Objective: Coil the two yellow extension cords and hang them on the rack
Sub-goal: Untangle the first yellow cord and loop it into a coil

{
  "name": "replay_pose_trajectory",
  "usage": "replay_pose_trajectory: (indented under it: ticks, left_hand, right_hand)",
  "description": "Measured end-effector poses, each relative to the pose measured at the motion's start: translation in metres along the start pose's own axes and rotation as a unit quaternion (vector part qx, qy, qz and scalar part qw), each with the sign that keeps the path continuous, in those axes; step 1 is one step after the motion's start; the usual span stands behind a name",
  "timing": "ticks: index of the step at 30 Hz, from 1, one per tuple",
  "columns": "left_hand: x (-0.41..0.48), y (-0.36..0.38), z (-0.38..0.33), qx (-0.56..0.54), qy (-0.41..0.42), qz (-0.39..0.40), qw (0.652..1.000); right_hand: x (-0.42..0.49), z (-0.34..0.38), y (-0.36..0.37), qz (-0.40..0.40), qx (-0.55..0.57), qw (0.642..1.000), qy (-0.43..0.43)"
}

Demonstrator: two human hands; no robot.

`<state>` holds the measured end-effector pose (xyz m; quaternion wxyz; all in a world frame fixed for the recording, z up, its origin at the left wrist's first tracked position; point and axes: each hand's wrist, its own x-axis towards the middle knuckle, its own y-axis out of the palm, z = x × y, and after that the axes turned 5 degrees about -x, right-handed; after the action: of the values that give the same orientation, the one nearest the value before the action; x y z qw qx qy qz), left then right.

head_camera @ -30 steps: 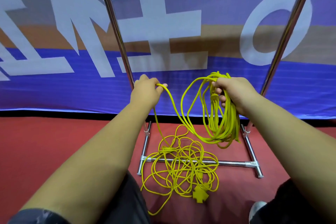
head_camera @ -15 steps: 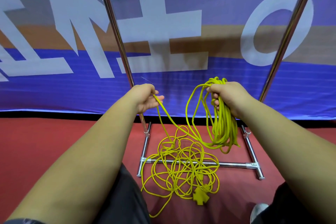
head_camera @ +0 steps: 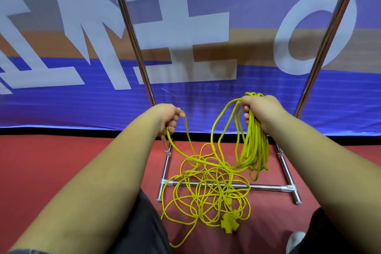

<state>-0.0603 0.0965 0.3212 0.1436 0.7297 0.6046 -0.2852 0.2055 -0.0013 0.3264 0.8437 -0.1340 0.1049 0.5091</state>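
A red floor [head_camera: 61, 161] runs up to a blue banner [head_camera: 206, 105] with large pale lettering that fills the background behind a chrome rack [head_camera: 266, 187]. The rack's left upright [head_camera: 132, 35] slants down behind the person's left hand [head_camera: 169, 116], which hides a stretch of the pole. That hand's fingers are curled round a single strand [head_camera: 186, 130] of yellow extension cord, which droops from the fist toward the floor. Below and between the forearms, a loose tangle [head_camera: 208, 194] of yellow cord lies on the floor, draped over the left half of the rack's base crossbar and covering it; whether the heap is one cord or two cannot be told. A yellow cross-shaped socket block [head_camera: 229, 226] sits at the tangle's near edge, on the floor. Dark trousers [head_camera: 140, 222] show beneath the left forearm. To the right, a coil [head_camera: 254, 144] of many gathered loops hangs in the air from the right hand [head_camera: 261, 109], which grips the bundle at its top, fingers wrapped round it; the loops' lower ends hang in front of the tangle's far edge. The right upright [head_camera: 327, 35] rises just beyond that hand, apart from it. A grey shoe [head_camera: 294, 241] shows at the lower right.
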Motion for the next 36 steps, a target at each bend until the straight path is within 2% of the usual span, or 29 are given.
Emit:
replay_pose_trajectory:
  ticks: [9, 13, 16, 19, 22, 24, 26, 29, 32, 36]
  left_hand:
    - [-0.002, 0.005, 0.005, 0.066, 0.043, -0.031, 0.996]
    - [-0.004, 0.006, 0.002, 0.187, 0.093, -0.043, 0.977]
    - [-0.016, 0.015, -0.006, 0.297, 0.138, -0.031, 0.944]
    - [-0.027, 0.011, -0.009, 0.298, 0.250, 0.013, 0.921]
    - [-0.033, 0.001, -0.007, 0.333, 0.290, 0.087, 0.893]
    - [-0.035, -0.001, -0.008, 0.368, 0.311, 0.141, 0.865]
    - [-0.040, -0.002, -0.010, 0.358, 0.337, 0.193, 0.849]
    - [-0.045, 0.001, -0.012, 0.275, 0.385, 0.238, 0.848]
    - [-0.045, 0.010, -0.013, 0.211, 0.418, 0.221, 0.856]
    - [-0.038, 0.023, -0.012, 0.125, 0.422, 0.205, 0.874]
  right_hand:
    - [0.003, -0.002, 0.001, -0.025, 0.013, 0.999, 0.028]
    - [0.002, -0.002, 0.004, -0.019, 0.030, 0.999, 0.036]
    - [0.004, -0.002, 0.005, -0.033, 0.034, 0.998, 0.030]
    - [0.010, -0.006, 0.007, -0.093, 0.051, 0.994, 0.024]
    - [0.014, -0.009, 0.005, -0.164, 0.038, 0.986, 0.011]
    - [0.015, -0.011, 0.004, -0.176, -0.004, 0.984, -0.005]
    - [0.015, -0.011, 0.003, -0.161, -0.049, 0.985, -0.031]
    - [0.015, -0.012, 0.003, -0.113, -0.087, 0.987, -0.072]
    - [0.010, -0.013, 0.006, -0.047, -0.080, 0.992, -0.087]
    - [-0.003, -0.012, 0.013, 0.097, -0.035, 0.991, -0.085]
